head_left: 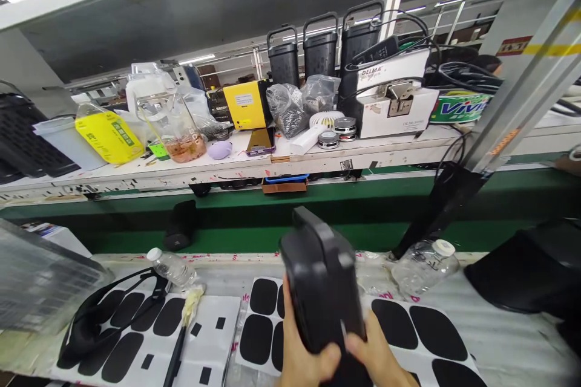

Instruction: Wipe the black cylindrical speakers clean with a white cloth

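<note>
A black plastic case with a carrying handle (320,278) is held up over the bench, tilted and slightly blurred. My left hand (303,354) grips its left side, thumb across the near face. On the right side, my right hand (379,351) is closed on the same case. Beneath and behind it lie white sheets bearing black rounded pads, one sheet (259,321) to the left and another (420,338) to the right. The case hides the bench between them, and its lower end runs out of view.
A brush (182,332), a black headset-like item (86,329) and a water bottle (171,266) lie at left. At right are a clear jug (424,263) and a black casing (521,266). Across the back runs a cluttered shelf (245,166), with a green conveyor belt (245,236) below.
</note>
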Motion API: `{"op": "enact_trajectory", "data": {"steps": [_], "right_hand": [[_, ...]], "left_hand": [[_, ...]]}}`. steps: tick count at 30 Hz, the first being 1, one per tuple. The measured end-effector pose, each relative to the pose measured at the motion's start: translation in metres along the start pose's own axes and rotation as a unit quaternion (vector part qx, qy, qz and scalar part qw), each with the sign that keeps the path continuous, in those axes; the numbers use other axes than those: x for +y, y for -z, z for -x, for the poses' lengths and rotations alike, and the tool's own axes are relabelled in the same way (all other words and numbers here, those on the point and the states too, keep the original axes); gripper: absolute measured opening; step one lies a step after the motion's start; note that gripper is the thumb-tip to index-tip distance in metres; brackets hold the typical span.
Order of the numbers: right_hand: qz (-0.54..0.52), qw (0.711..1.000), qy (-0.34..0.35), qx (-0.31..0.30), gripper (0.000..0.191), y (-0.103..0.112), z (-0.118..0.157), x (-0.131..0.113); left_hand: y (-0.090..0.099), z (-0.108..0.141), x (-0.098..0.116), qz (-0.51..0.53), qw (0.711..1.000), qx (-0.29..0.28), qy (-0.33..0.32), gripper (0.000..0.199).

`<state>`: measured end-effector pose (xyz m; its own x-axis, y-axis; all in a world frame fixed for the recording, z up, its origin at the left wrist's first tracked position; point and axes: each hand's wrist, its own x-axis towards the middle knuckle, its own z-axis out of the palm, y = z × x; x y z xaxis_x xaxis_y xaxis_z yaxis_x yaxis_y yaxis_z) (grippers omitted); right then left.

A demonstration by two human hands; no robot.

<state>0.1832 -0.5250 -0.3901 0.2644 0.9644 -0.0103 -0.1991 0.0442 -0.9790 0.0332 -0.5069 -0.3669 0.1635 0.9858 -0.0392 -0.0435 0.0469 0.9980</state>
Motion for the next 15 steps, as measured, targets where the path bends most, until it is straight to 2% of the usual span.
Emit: {"op": "enact_trajectory", "data": {"steps": [2, 5, 8, 10, 11, 13, 15], "right_hand": [[0.076, 0.996, -0.032, 0.024, 0.045, -0.006, -0.006, 0.010], [0.159, 0.982, -0.054, 0.084, 0.044, -0.007, -0.015, 0.024], [0.147, 0.979, -0.049, 0.134, 0.048, 0.010, -0.019, 0.029], [0.131, 0.976, -0.056, 0.165, 0.049, 0.029, -0.012, 0.031], [0.124, 0.972, -0.064, 0.189, 0.049, 0.039, -0.007, 0.033], [0.109, 0.954, -0.081, 0.267, 0.052, 0.062, 0.010, 0.039], [0.099, 0.927, -0.089, 0.350, 0.055, 0.085, 0.029, 0.044]], "left_hand": [[0.003, -0.010, -0.025, 0.054, 0.998, 0.028, 0.032, 0.106], [0.013, -0.037, -0.062, 0.103, 0.981, 0.060, 0.152, 0.091], [0.032, -0.083, -0.080, 0.013, 0.976, 0.104, 0.189, 0.092], [0.046, -0.125, -0.076, -0.155, 0.967, 0.125, 0.162, 0.094], [0.052, -0.149, -0.070, -0.202, 0.957, 0.132, 0.161, 0.103], [0.059, -0.201, -0.055, -0.271, 0.944, 0.113, 0.153, 0.114], [0.058, -0.253, -0.040, -0.332, 0.931, 0.066, 0.135, 0.117]]}}
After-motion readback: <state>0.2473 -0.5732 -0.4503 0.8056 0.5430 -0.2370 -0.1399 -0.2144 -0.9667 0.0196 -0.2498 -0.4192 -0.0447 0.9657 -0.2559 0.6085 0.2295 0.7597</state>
